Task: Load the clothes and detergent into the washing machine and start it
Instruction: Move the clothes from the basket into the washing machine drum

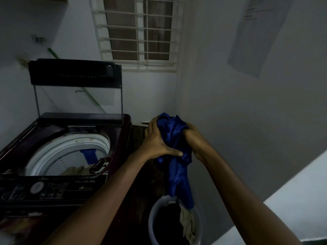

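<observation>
Down low, nearest the camera, a pale laundry bucket [174, 221] stands on the floor with dark and beige clothes in it, and the tail of a blue garment [177, 149] hangs down to its rim. Above it, both hands are clenched round the bunched top of that garment: the left hand [157, 141] wraps it with the thumb laid across the cloth, and the right hand [192, 138] is fisted on the other side. This looks like the loading step, one piece being lifted from the bucket. The next move calls for carrying it leftward over the washing machine [58, 156], whose lid [76, 89] stands open, and dropping it in the drum [70, 152], where some beige cloth already lies. Detergent is not in view. The print on the control panel [49, 190] is too blurred to read, as is the paper on the wall [256, 32]
</observation>
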